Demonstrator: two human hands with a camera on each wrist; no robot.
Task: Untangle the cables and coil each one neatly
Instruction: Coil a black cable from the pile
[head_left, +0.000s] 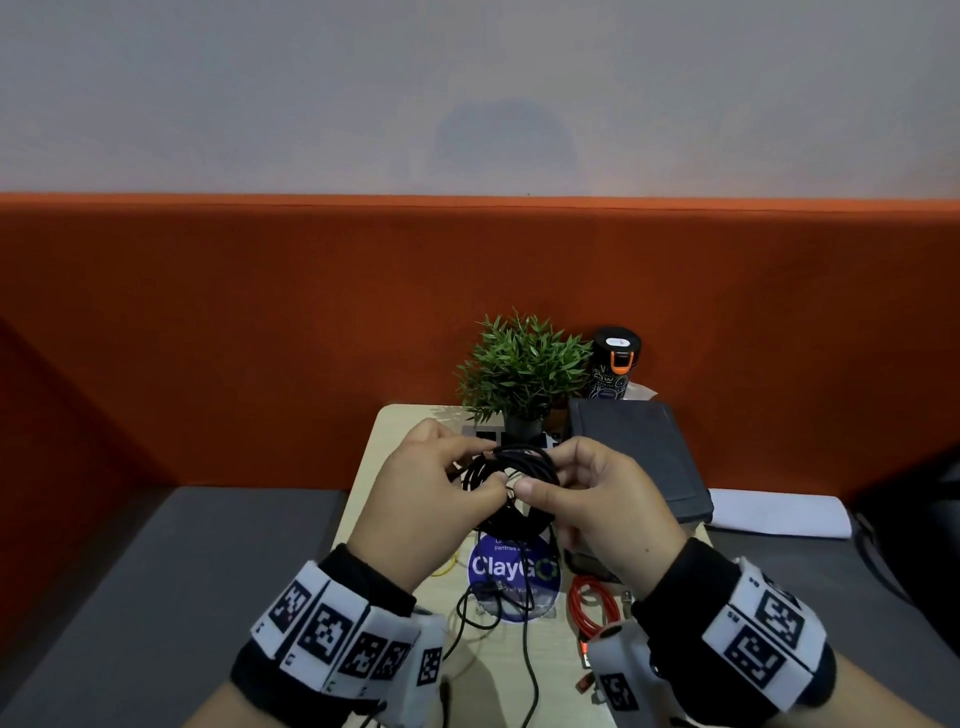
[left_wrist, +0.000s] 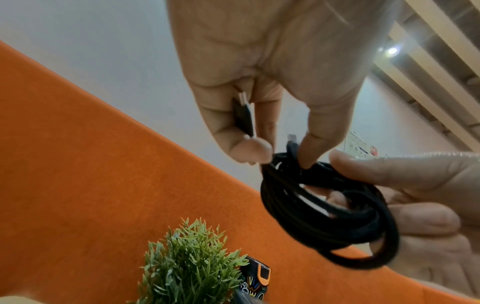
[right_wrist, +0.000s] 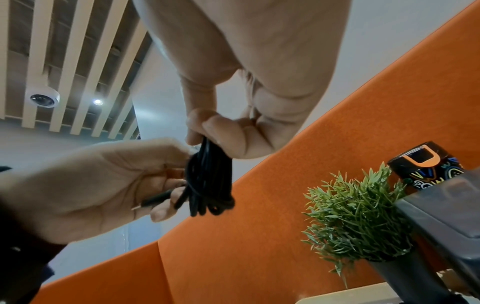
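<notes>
Black cable (head_left: 511, 470) is coiled into several loops, held above mid-counter (head_left: 395, 467): left hand (head_left: 426, 499) pinches its plug end, right hand (head_left: 597, 499) grips the bundle. Judged nearly done. Remaining: another black cable (head_left: 524, 639) loose and a red cable (head_left: 589, 605) loosely gathered, both toward the near edge. Plant (head_left: 522, 371) and dark case (head_left: 639, 457) crowd the far edge; the left side is freer.

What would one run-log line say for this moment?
left hand: pinches plug, steadies coil | right hand: grips black cable coil | red cable: on table, waiting
</notes>
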